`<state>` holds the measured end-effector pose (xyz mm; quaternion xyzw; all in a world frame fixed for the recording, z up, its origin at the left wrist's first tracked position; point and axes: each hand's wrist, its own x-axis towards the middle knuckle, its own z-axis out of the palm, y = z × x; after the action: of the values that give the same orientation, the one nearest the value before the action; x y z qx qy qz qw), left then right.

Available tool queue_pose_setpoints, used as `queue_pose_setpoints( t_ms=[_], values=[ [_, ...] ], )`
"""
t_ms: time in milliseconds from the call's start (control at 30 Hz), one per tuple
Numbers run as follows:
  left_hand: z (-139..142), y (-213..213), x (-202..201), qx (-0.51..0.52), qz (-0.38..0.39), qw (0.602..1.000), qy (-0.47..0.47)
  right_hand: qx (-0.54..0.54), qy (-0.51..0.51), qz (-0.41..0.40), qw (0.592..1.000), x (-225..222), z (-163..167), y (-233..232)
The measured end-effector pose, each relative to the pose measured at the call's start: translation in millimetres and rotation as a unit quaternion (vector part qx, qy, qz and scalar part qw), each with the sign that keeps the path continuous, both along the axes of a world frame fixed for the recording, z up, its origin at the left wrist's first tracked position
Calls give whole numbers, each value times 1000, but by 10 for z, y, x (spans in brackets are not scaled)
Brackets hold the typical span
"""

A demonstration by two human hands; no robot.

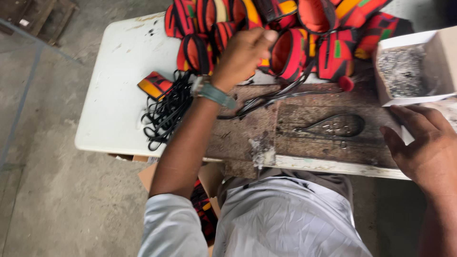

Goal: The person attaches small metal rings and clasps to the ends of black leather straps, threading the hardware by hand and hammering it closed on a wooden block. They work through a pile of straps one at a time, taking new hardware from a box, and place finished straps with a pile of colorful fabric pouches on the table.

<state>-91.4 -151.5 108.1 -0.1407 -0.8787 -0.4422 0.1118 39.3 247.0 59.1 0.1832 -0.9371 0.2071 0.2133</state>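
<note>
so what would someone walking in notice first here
The heap of red, orange and black patterned fabric pieces at the far edge of the white table catches the eye first, with the left hand reaching into it. Next comes the tangle of black cords to the left of that arm, then the worn wooden board in the middle. The right hand rests by an open white box at the right.
</note>
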Motion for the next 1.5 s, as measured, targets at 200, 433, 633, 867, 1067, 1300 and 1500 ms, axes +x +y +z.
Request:
queue_pose_setpoints(
  t_ms=[200,433,633,867,1067,1300,1500],
  values=[
    [8,-1089,827,-41,67,996,29,-41,-22,91,995,86,191,-730],
    [-895,-939,1929,-272,173,944,74,18,33,158,987,-164,330,-1245],
    [-760,-877,1778,-241,182,951,-68,69,7,105,992,-605,531,-1228],
    [-446,-62,499,-287,-12,943,166,162,-26,140,977,-1427,686,-718],
    [-542,125,-389,-372,-45,918,131,282,-35,68,956,-1526,275,-567],
    [-578,540,-629,-320,-22,928,188,89,-107,-33,990,-1325,232,-433],
    [-812,1268,-1198,-339,-192,919,57,56,-97,-93,989,-1081,327,-342]
  ],
)
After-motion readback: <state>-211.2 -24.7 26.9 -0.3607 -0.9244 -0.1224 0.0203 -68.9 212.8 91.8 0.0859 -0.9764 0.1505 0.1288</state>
